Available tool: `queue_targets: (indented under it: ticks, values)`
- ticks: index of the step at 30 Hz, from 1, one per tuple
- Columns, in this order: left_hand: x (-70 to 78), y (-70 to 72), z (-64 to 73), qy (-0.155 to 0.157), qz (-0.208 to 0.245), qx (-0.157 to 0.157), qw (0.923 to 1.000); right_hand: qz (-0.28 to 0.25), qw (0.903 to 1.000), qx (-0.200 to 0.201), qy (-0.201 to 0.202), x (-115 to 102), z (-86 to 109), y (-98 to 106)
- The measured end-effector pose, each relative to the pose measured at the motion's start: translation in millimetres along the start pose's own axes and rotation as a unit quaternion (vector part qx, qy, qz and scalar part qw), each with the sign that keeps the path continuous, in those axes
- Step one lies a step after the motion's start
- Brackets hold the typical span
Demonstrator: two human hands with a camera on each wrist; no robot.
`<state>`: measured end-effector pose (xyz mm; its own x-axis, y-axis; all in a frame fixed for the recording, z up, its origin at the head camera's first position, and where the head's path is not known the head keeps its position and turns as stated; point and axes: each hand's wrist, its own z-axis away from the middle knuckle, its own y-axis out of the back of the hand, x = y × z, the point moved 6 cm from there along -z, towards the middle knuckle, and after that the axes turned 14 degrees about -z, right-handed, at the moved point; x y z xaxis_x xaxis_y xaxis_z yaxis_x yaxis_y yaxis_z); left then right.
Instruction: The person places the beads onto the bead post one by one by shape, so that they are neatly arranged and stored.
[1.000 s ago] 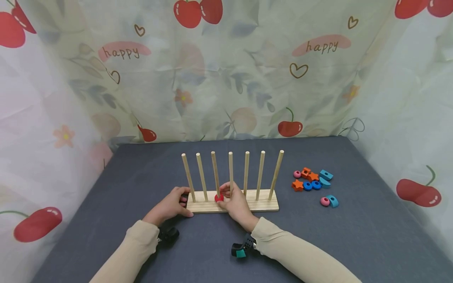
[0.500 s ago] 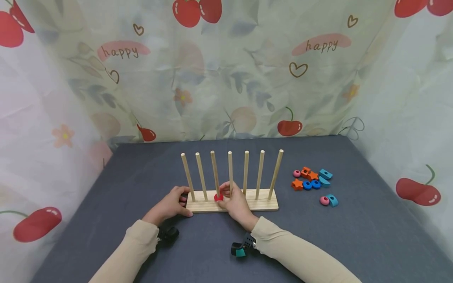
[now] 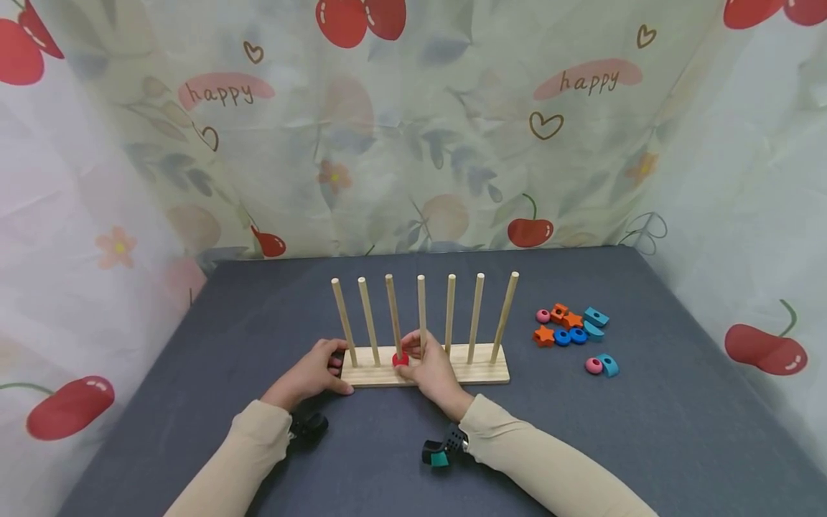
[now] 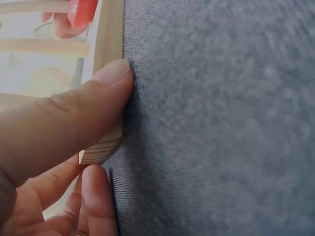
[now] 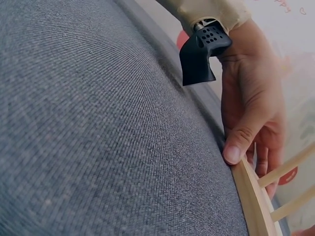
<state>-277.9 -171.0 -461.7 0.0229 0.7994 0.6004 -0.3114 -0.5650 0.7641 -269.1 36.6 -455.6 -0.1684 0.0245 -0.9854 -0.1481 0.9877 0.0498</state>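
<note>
A wooden peg board (image 3: 481, 373) with a row of several upright pegs stands on the dark table. My left hand (image 3: 316, 372) grips its left end; in the left wrist view the thumb (image 4: 106, 86) lies along the front edge and the fingers are round the end. At the foot of the third peg from the left sits a red bead (image 3: 400, 360), which my right hand (image 3: 434, 372) pinches from the right. That red bead (image 4: 82, 12) also shows at the top of the left wrist view. The right wrist view mostly catches my left hand (image 5: 258, 105) on the board.
Right of the board lie orange star beads (image 3: 544, 336), blue round beads (image 3: 562, 337), light blue beads (image 3: 596, 317) and a pink bead (image 3: 543, 316). Nearer to me, another pink bead (image 3: 593, 365) touches a light blue arched bead (image 3: 608, 365). Patterned cloth (image 3: 413, 143) hangs behind.
</note>
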Motion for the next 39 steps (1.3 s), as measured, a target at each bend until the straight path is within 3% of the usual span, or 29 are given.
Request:
queue_targets:
  ticks: [14,24,27,32,36,39]
  values:
    - [3.3,0.6,-2.1,0.008,-0.020,0.008,0.9997,-0.036,0.9987,-0.025,-0.024,-3,1.2,2]
    - [1.3,1.9,-1.3,0.009,-0.014,0.007,0.9998,0.024,0.9903,-0.099,-0.094,-24,26.0,15]
    - [2.5,1.6,-1.2,0.006,-0.015,0.005,0.9999,0.031,0.9842,-0.128,-0.118,-34,36.0,24]
    - [2.2,1.2,-0.9,0.008,-0.012,0.005,0.9999,0.058,0.9730,-0.188,-0.121,-61,48.3,46]
    - [2.8,1.3,0.3,0.004,-0.011,0.006,0.9999,0.071,0.9631,-0.240,-0.099,-90,54.4,71]
    - [2.8,1.9,0.7,0.003,-0.011,0.009,0.9999,0.037,0.9583,-0.270,-0.086,-111,58.3,96]
